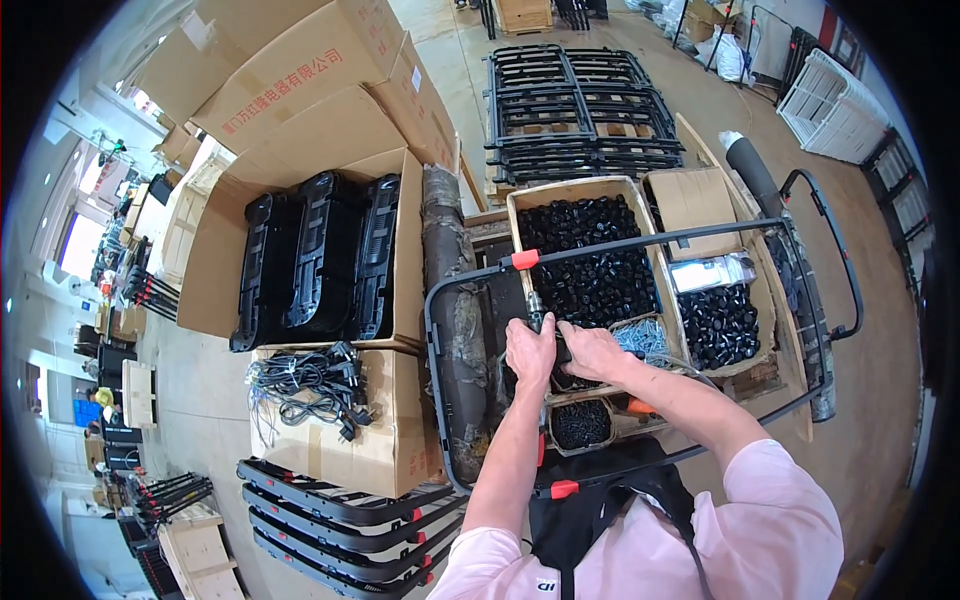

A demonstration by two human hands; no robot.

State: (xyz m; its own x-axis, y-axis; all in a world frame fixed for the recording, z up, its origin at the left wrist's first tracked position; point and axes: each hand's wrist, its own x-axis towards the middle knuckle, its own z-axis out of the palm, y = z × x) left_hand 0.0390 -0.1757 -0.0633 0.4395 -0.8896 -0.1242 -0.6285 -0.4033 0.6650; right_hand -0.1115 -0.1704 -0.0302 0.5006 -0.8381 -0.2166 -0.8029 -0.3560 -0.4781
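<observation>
three black panels (325,262), two hands (530,348), four stacked frames (340,520)

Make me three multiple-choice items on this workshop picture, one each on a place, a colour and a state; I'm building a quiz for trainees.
1. Where do both hands meet?
A. On a short upright bar inside the black tube frame
B. On the bundle of cables
C. On the stacked black grids

2. What colour are the clips on the frame?
A. Blue
B. Red-orange
C. White

3. How does the large carton at left stand?
A. Taped shut
B. Crushed flat
C. Open, with black moulded parts upright inside

Answers: 1 A, the left hand and right hand close on the bar of the frame. 2 B, the clip shows it. 3 C, the carton has its flaps up around the parts.
</observation>
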